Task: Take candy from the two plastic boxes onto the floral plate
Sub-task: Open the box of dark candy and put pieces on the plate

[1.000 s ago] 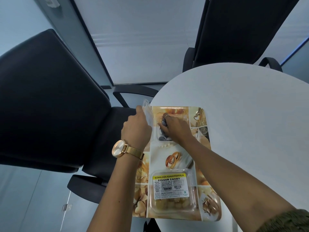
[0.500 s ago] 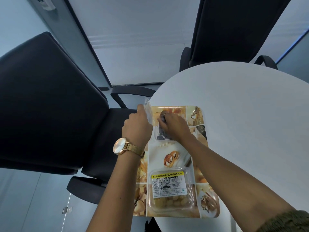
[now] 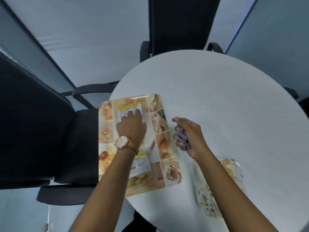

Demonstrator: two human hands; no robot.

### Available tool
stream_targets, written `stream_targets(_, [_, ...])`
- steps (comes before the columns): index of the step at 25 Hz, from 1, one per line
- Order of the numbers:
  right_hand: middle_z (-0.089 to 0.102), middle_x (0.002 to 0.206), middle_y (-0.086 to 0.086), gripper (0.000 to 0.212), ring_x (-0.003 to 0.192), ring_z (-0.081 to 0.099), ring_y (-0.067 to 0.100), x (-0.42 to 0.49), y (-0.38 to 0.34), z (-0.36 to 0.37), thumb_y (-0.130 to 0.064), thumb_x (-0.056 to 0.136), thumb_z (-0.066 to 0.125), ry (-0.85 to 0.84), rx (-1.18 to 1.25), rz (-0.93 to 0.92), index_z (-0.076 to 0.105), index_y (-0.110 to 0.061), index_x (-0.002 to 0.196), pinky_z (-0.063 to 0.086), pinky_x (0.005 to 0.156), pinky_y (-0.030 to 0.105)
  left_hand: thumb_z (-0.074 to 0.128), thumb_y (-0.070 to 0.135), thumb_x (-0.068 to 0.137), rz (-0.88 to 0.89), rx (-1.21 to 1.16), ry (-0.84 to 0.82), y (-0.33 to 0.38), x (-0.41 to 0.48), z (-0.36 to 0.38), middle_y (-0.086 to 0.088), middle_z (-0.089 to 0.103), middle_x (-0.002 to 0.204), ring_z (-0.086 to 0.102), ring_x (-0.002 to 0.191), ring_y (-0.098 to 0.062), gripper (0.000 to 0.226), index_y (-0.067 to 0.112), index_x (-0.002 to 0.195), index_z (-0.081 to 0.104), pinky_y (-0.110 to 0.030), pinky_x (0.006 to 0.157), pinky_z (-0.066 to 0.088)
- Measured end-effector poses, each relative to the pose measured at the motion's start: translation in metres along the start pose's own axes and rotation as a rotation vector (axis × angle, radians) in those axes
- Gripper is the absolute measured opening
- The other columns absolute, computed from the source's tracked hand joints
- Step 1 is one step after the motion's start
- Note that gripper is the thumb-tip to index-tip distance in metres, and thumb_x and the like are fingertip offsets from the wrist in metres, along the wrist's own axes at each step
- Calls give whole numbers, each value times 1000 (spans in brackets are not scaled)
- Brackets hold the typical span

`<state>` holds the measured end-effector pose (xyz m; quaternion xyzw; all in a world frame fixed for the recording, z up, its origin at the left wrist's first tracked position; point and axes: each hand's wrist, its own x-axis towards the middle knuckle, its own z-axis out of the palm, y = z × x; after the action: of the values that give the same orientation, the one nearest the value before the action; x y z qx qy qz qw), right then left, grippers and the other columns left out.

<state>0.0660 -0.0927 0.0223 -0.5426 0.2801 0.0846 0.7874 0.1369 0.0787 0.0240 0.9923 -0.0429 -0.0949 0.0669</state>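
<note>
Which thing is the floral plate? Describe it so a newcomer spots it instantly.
Start at the round white table. The printed tray lies at its left edge; the floral plate lies right of that tray, near the front edge, partly under the right forearm. Unlike the tray, it has small flower prints and holds yellowish pieces.

On the table (image 3: pixel 217 91) I see the tray (image 3: pixel 168 148) at the left edge, overhanging it. Two plastic boxes sit on the tray: the far box (image 3: pixel 128 108) under my left hand (image 3: pixel 131 126), the near box (image 3: pixel 142 171) under that forearm. The floral plate (image 3: pixel 205 205) lies right of the tray, beneath my right arm.
</note>
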Motion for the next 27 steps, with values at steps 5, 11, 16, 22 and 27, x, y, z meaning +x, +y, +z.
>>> stream_targets(5, [47, 50, -4, 17, 34, 43, 11, -64, 57, -92, -20, 91, 66, 136, -352, -158, 63, -16, 75, 41, 41, 22, 60, 38, 86, -5, 57, 19, 19, -28, 17, -17, 55, 124, 56, 110, -40, 53, 10, 129, 47, -45, 75, 52])
stream_targets(11, [64, 75, 4, 10, 67, 59, 17, -83, 108, -153, -21, 93, 55, -93, -1153, -468, 61, -15, 88, 50, 60, 32, 62, 37, 83, -9, 46, 113, 51, -73, 16, -20, 61, 119, 56, 110, -44, 51, 9, 125, 52, -48, 78, 51])
stream_targets(16, [64, 72, 8, 12, 52, 61, 26, -80, 132, -176, -14, 85, 67, -192, -1554, -834, 66, -9, 95, 49, 36, 30, 58, 38, 87, 5, 28, 141, 73, -108, 27, -15, 70, 106, 57, 107, -43, 39, 11, 115, 60, -45, 73, 50])
stream_targets(22, [66, 73, 1, 16, 58, 60, 19, -75, 134, -184, -31, 90, 60, -175, -1695, -1139, 66, -15, 89, 46, 34, 25, 59, 34, 85, -12, 4, 134, 94, -131, 39, -12, 71, 105, 58, 105, -39, 35, 15, 114, 62, -40, 71, 50])
stream_targets(27, [67, 82, 1, 31, 72, 60, 21, -79, 130, -184, -42, 92, 51, -184, -1699, -1145, 66, -15, 88, 47, 44, 29, 59, 34, 84, -39, -21, 157, 102, -139, 39, -9, 73, 105, 59, 105, -37, 35, 17, 114, 62, -38, 70, 49])
